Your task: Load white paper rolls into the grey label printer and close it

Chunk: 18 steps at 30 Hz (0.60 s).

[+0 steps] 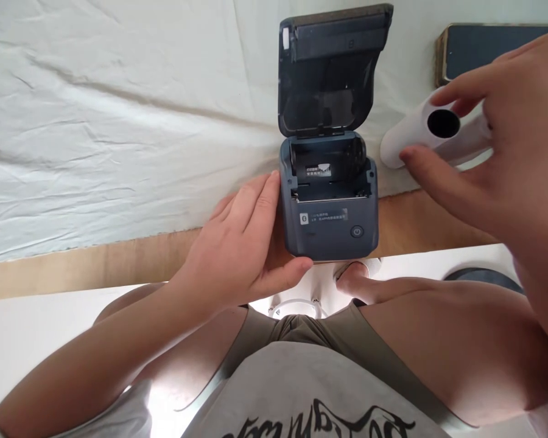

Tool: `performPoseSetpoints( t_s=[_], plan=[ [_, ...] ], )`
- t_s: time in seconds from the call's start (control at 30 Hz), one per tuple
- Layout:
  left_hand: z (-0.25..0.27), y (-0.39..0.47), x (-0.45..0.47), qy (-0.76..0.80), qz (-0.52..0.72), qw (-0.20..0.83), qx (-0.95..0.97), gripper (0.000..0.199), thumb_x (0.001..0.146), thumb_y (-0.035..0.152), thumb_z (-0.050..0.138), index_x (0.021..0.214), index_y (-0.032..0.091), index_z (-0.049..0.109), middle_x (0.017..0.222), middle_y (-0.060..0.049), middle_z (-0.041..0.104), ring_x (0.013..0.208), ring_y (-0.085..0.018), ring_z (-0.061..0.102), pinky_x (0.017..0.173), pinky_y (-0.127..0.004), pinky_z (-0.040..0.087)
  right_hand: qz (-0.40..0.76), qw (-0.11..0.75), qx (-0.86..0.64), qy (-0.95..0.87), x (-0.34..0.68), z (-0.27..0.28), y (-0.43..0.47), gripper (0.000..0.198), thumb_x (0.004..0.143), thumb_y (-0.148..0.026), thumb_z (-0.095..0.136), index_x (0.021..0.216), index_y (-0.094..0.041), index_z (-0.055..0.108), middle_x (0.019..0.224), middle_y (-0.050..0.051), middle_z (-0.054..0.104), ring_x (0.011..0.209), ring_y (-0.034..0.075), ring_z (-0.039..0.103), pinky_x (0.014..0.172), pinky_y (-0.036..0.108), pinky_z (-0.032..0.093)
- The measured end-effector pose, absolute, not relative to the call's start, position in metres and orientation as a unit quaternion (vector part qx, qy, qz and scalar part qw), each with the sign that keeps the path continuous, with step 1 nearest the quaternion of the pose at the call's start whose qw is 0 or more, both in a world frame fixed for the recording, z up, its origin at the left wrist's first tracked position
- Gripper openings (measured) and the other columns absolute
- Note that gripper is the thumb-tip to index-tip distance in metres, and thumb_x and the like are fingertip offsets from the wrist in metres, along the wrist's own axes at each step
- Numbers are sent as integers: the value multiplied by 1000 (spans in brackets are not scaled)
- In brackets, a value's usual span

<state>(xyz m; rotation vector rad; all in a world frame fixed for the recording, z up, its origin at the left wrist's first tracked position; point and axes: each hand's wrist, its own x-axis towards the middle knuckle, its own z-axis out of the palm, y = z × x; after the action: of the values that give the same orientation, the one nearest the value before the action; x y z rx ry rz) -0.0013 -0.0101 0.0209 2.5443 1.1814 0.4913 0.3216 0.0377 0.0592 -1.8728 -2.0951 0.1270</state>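
A dark blue label printer (331, 228) sits at the table's front edge with its lid (331, 73) raised. Its roll compartment shows no roll, only a small printed sticker inside. My left hand (237, 237) lies along the printer's left side, fingers stretched out and thumb by the front corner. To the right of the printer, a white paper roll (404, 140) with a dark core hole rests on the cloth. My right hand (497, 134) has its thumb and fingers around the roll's near end, and a loose paper end shows under the palm.
A smartphone (502, 52) lies at the upper right, beyond the right hand. A pale wrinkled cloth (119, 121) covers the table, leaving a strip of wooden edge (95, 264) bare at the front. My legs are below that edge.
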Motion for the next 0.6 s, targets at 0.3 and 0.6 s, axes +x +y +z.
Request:
performPoseSetpoints(
  t_s=[0.3, 0.6],
  plan=[
    [23, -11, -2, 413, 174, 168, 878, 101, 107, 83, 41, 173, 7, 31, 167, -28, 53, 153, -44, 58, 127, -56, 51, 39, 201, -567, -798, 310, 72, 12, 52, 100, -56, 53, 147, -35, 58, 135, 5, 63, 126, 19, 63, 119, 55, 51],
    [21, -9, -2, 396, 182, 131, 890, 107, 107, 87, 29, 167, -2, 36, 161, -33, 57, 151, -41, 60, 124, -54, 54, 68, 273, -497, -821, 292, 40, -1, 30, 102, -35, 55, 127, -23, 67, 121, 6, 64, 116, 8, 63, 94, 26, 59]
  ],
)
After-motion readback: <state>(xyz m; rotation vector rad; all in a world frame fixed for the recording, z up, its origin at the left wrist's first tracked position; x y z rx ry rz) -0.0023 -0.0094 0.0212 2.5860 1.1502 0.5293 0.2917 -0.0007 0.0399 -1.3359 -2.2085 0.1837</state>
